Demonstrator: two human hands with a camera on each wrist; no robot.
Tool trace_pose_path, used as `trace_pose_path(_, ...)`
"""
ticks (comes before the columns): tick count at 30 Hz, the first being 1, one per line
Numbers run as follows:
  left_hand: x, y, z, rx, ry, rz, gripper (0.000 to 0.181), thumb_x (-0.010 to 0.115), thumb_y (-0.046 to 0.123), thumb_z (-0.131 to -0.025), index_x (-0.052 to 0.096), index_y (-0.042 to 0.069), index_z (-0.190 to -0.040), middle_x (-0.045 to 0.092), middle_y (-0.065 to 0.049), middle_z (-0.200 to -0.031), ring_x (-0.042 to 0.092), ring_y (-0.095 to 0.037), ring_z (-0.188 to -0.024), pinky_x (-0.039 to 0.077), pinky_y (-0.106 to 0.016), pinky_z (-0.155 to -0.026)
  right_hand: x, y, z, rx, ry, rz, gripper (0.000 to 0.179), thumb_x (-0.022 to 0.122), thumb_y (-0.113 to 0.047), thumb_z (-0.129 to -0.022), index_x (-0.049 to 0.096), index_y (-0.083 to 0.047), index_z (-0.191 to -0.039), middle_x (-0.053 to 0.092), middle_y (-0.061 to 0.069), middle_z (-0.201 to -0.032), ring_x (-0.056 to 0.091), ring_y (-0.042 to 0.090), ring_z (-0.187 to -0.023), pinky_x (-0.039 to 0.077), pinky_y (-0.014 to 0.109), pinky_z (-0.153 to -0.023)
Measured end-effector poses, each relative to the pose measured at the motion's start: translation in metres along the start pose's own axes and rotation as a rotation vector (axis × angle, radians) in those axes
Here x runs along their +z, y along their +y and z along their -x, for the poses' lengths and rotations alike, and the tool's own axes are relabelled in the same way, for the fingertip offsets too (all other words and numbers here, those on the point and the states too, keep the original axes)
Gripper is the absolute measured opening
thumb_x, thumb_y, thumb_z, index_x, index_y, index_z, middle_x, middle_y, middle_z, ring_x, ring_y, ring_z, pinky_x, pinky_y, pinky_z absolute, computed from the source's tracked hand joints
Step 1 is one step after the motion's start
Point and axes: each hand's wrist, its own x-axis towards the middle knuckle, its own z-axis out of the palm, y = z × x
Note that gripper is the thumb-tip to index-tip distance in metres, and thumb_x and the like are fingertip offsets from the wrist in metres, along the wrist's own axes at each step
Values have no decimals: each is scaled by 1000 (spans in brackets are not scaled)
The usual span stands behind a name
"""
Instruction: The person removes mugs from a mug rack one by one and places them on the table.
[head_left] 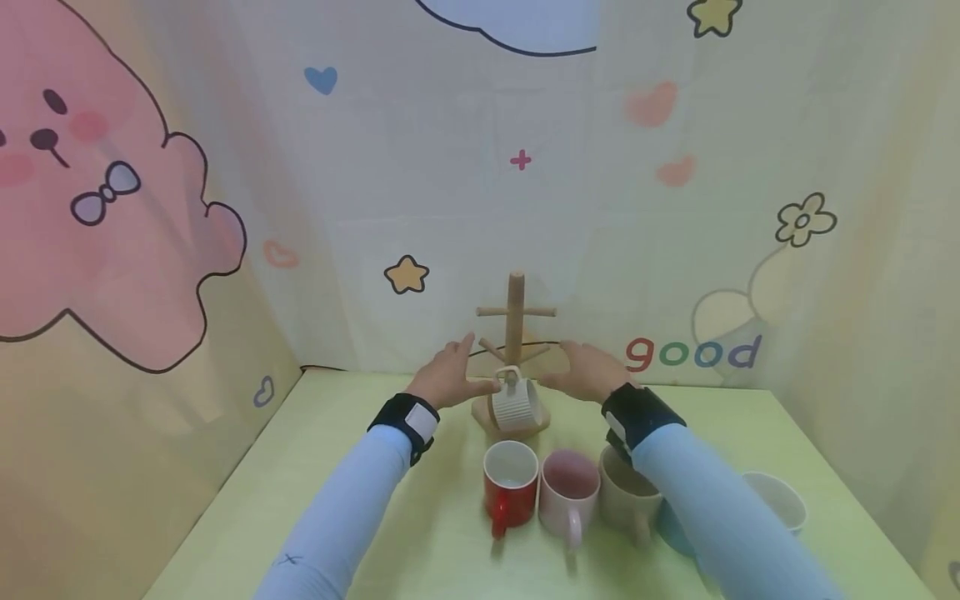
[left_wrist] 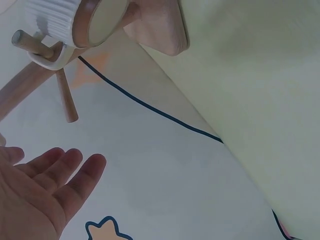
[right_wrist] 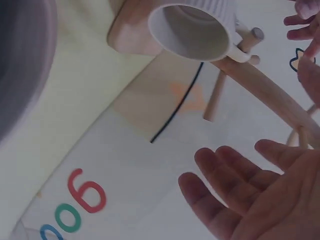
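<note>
A white ribbed mug [head_left: 517, 407] hangs tilted from the wooden mug tree [head_left: 515, 317], its handle [left_wrist: 51, 63] looped over a low front peg [left_wrist: 31, 44]. To the left of the tree is my left hand [head_left: 450, 375], its fingers spread and holding nothing. On the other side my right hand [head_left: 588, 372] is also open, palm toward the tree, with nothing in it. Both hands stand apart from the mug in the wrist views, with the mug's open mouth [right_wrist: 190, 35] turned toward the right wrist camera.
In front of the tree stand a red mug [head_left: 517, 504], a pink mug [head_left: 558, 504] and a beige mug [head_left: 624, 504]. Partly behind my right sleeve are a blue mug [head_left: 673, 533] and a white mug [head_left: 783, 500]. A printed curtain [head_left: 450, 167] hangs behind the table [head_left: 270, 467].
</note>
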Motion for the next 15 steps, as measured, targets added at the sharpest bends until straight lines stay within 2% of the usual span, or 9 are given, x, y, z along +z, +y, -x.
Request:
trace_pose_path(5, 5, -5, 2, 3, -42, -11, 106, 66, 63, -74, 16, 15, -154, 34, -21, -150, 41, -35, -128, 41, -57, -102, 23, 8, -13, -47, -70, -30, 83, 67, -42, -84, 34, 3, -145, 42, 28, -144, 40, 43, -127, 36, 62, -104)
trace_pose_path(11, 4, -3, 8, -31, -129, -51, 96, 65, 63, -76, 27, 16, -151, 37, -19, -148, 43, -34, -126, 42, -59, -100, 39, 7, -22, -15, -159, -63, 86, 70, -39, -83, 31, 4, -146, 39, 28, -146, 38, 42, -129, 34, 61, -106)
trace_pose_path(15, 1, -1, 12, -37, -173, -95, 89, 64, 62, -77, 37, 15, -147, 43, -17, -146, 44, -32, -125, 42, -58, -101, 44, 8, -27, -2, -189, -74, 87, 70, -39, -82, 30, 5, -146, 38, 29, -146, 36, 42, -130, 32, 61, -107)
